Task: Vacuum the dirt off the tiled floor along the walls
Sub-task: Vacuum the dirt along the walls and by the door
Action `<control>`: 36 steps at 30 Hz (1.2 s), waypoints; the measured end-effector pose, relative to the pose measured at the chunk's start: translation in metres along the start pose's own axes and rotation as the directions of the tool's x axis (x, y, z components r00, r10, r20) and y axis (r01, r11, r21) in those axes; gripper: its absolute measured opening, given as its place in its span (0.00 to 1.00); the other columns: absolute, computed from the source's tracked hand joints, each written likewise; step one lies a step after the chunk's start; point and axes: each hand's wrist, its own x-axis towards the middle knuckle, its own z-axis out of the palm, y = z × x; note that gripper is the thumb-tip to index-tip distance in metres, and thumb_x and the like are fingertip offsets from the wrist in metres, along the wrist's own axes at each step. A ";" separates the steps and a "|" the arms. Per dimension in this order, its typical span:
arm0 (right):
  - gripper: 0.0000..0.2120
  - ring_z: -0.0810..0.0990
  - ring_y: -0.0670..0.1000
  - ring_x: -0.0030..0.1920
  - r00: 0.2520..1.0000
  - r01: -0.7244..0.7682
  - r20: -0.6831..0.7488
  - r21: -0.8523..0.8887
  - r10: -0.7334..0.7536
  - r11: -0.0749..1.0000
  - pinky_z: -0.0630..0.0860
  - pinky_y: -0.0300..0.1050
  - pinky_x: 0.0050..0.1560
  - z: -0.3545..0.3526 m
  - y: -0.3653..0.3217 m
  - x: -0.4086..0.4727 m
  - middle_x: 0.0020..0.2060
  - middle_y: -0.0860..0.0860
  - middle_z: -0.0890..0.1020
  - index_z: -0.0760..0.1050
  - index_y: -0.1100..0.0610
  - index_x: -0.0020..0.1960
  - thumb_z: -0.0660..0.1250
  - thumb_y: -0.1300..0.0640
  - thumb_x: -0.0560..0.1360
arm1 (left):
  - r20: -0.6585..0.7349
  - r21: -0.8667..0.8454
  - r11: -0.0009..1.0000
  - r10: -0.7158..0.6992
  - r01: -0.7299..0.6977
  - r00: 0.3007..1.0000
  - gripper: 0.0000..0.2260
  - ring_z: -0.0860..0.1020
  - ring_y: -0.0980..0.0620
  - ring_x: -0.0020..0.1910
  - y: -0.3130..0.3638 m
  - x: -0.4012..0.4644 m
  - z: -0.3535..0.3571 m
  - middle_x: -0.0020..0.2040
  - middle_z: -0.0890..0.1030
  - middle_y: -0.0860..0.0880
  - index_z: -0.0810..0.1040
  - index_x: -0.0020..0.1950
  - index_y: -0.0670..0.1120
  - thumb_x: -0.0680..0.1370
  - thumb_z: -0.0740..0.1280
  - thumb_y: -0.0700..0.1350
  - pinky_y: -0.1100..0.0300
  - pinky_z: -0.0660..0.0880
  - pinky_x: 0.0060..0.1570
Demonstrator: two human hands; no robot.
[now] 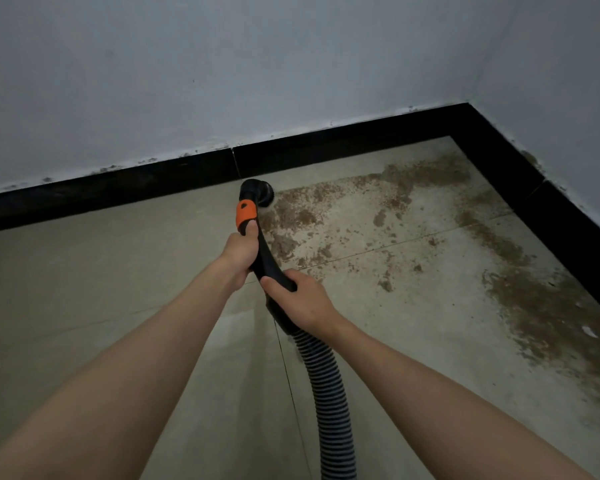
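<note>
A black vacuum wand (267,261) with an orange collar (246,213) ends in a round black brush nozzle (258,192) resting on the beige tiled floor (94,271), close to the black skirting. My left hand (241,252) grips the wand just below the orange collar. My right hand (300,299) grips it lower, where the ribbed grey hose (329,393) begins. Brown dirt (329,206) lies scattered right of the nozzle, reaches into the corner and runs in a thick band (551,306) along the right wall.
Black skirting (118,192) lines the back wall and the right wall (551,209), meeting in a corner at upper right. Pale grey walls rise above it. The hose trails down toward the bottom edge of the view. A small white scrap (589,331) lies in the dirt at right.
</note>
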 end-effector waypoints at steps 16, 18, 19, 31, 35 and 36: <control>0.12 0.82 0.50 0.38 0.991 -0.041 -0.127 -0.022 0.038 0.999 0.80 0.52 0.45 -0.051 0.034 0.004 0.38 0.49 0.82 0.74 0.46 0.42 0.64 0.39 0.74 | 0.147 -0.040 0.999 -0.002 0.008 0.989 0.22 0.75 0.44 0.53 0.001 0.007 0.064 0.55 0.76 0.42 0.68 0.66 0.38 0.81 0.58 0.53 0.50 0.74 0.58; 0.11 0.82 0.51 0.39 0.991 -0.041 -0.132 -0.024 0.037 0.999 0.80 0.54 0.46 -0.055 0.033 0.006 0.38 0.49 0.83 0.74 0.47 0.42 0.65 0.40 0.75 | 0.147 -0.036 0.999 0.002 0.003 0.989 0.22 0.76 0.43 0.54 -0.001 0.006 0.068 0.56 0.76 0.42 0.68 0.66 0.38 0.81 0.60 0.53 0.50 0.74 0.58; 0.11 0.82 0.51 0.39 0.990 -0.041 -0.134 -0.026 0.037 0.999 0.80 0.54 0.46 -0.056 0.033 0.007 0.38 0.50 0.82 0.74 0.47 0.42 0.65 0.40 0.75 | 0.149 -0.035 0.999 0.005 0.000 0.989 0.21 0.76 0.43 0.53 -0.002 0.006 0.070 0.56 0.77 0.42 0.68 0.66 0.38 0.81 0.60 0.53 0.50 0.74 0.57; 0.13 0.81 0.52 0.39 0.977 -0.075 -0.207 -0.129 0.047 0.989 0.78 0.54 0.44 -0.091 0.048 0.007 0.38 0.50 0.81 0.74 0.49 0.46 0.62 0.39 0.77 | 0.238 0.028 0.999 0.036 -0.044 0.971 0.14 0.77 0.43 0.53 0.006 -0.003 0.105 0.52 0.79 0.42 0.74 0.56 0.39 0.81 0.62 0.49 0.51 0.75 0.54; 0.12 0.80 0.52 0.39 0.964 -0.094 -0.259 -0.135 0.057 0.986 0.79 0.53 0.44 -0.118 0.058 0.013 0.37 0.49 0.80 0.72 0.47 0.42 0.63 0.40 0.76 | 0.265 0.057 0.996 0.047 -0.064 0.963 0.15 0.78 0.44 0.53 0.016 -0.006 0.133 0.54 0.79 0.42 0.75 0.60 0.37 0.81 0.62 0.48 0.53 0.75 0.52; 0.12 0.81 0.52 0.39 0.961 -0.100 -0.269 -0.128 0.062 0.987 0.79 0.53 0.44 -0.123 0.061 0.015 0.37 0.49 0.81 0.72 0.47 0.42 0.63 0.39 0.76 | 0.269 0.067 0.995 0.050 -0.071 0.962 0.15 0.78 0.44 0.54 0.018 -0.006 0.140 0.54 0.79 0.42 0.75 0.59 0.37 0.81 0.62 0.48 0.52 0.76 0.54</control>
